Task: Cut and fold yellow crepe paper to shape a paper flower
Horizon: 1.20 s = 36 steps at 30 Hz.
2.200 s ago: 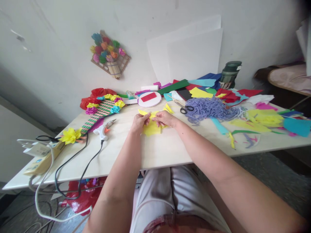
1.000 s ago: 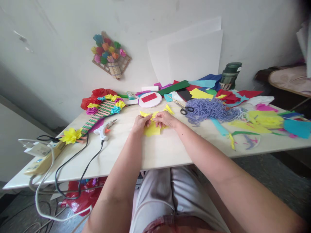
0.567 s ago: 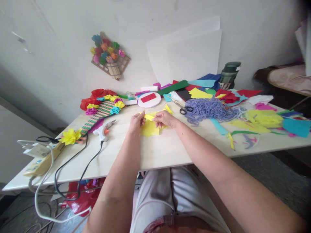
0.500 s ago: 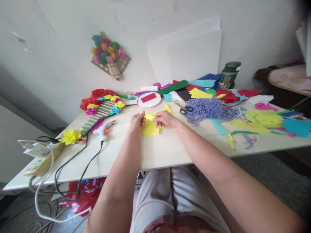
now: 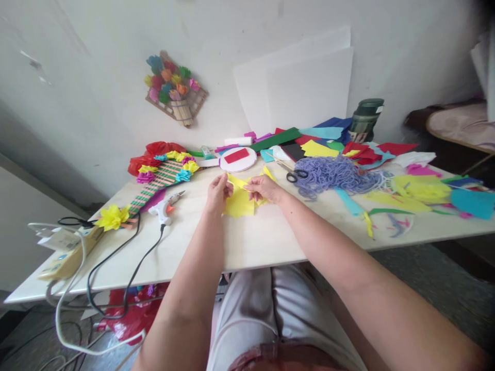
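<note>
Between my hands stretches a narrow folded strip of yellow crepe paper (image 5: 237,182). My left hand (image 5: 219,191) pinches its left end, and my right hand (image 5: 263,189) grips the other end with thumb and fingers. Below the strip, a flat yellow paper sheet (image 5: 238,205) lies on the table. Another yellow scrap (image 5: 268,172) sits just beyond my right hand. Behind the hands is a white oval disc (image 5: 247,164) with a red paper rectangle (image 5: 236,155) on it.
To the left lie a glue gun (image 5: 162,207), a striped fan shape with paper flowers (image 5: 160,178) and a power strip (image 5: 73,252) with cables. On the right are scissors (image 5: 297,176), a heap of purple yarn (image 5: 332,175), coloured paper scraps (image 5: 421,188) and a dark green bottle (image 5: 365,119).
The yellow strip has tilted and looks narrower between my fingers. Both hands stay in nearly the same place, with slight finger shifts.
</note>
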Each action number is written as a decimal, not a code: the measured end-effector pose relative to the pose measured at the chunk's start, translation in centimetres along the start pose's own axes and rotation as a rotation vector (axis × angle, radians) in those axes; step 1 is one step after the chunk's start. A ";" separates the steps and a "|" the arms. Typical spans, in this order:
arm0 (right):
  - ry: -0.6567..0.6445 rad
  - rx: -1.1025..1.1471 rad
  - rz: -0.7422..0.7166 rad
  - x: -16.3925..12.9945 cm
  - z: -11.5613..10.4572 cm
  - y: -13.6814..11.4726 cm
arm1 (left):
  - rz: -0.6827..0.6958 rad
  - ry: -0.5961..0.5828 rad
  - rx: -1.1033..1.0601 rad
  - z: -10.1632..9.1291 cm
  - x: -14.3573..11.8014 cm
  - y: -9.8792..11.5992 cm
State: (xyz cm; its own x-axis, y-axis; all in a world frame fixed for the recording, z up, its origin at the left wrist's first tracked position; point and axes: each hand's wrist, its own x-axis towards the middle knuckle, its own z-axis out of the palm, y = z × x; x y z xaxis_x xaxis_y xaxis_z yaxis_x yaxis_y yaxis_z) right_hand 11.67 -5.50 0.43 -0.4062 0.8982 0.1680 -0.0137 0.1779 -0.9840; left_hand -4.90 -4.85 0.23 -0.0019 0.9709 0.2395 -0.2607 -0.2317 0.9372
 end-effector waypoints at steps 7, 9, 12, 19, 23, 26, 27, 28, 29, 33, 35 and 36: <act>0.004 -0.041 0.031 0.2 0.4 0.2 | -0.033 -0.073 0.181 -0.1 -0.1 -0.5; 0.013 -0.050 0.039 0.3 0.4 0.2 | -0.012 -0.029 0.185 -0.3 0.1 -0.5; 0.029 -0.071 0.047 0.5 0.3 0.4 | -0.007 0.002 0.192 -0.4 0.2 -0.5; 0.164 -0.177 -0.098 0.8 0.1 0.8 | -0.020 0.000 0.230 -0.3 0.2 -0.6; 0.139 -0.146 -0.166 0.9 0.2 0.7 | -0.028 -0.003 0.251 -0.4 0.3 -0.8; 0.120 -0.157 -0.132 0.8 0.3 0.7 | -0.024 -0.003 0.253 -0.4 0.2 -0.8; 0.125 -0.161 -0.121 0.8 0.3 0.6 | -0.022 -0.007 0.244 -0.3 0.2 -0.8; 0.141 -0.159 -0.116 0.8 0.3 0.5 | -0.020 -0.015 0.229 -0.3 0.2 -0.7; 0.169 -0.152 -0.115 0.8 0.1 0.5 | -0.019 -0.023 0.212 -0.2 0.1 -0.6; 0.394 -0.110 -0.111 1.1 -1.1 0.1 | -0.023 -0.023 0.159 0.0 -0.1 -0.1; 0.523 -0.108 -0.093 1.4 -2.1 0.2 | -0.019 -0.013 0.143 0.0 -0.1 0.1; 0.586 -0.119 -0.083 1.6 -2.7 0.5 | -0.016 -0.013 0.137 0.0 -0.2 0.1</act>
State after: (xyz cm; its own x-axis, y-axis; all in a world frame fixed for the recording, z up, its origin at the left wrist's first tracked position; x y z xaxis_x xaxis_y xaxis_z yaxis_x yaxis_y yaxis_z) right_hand 13.50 -2.87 0.42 0.1632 0.9453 0.2825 0.0919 0.2705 -0.9583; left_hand -4.98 -5.03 0.31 0.0142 0.9739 0.2264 -0.1265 -0.2228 0.9666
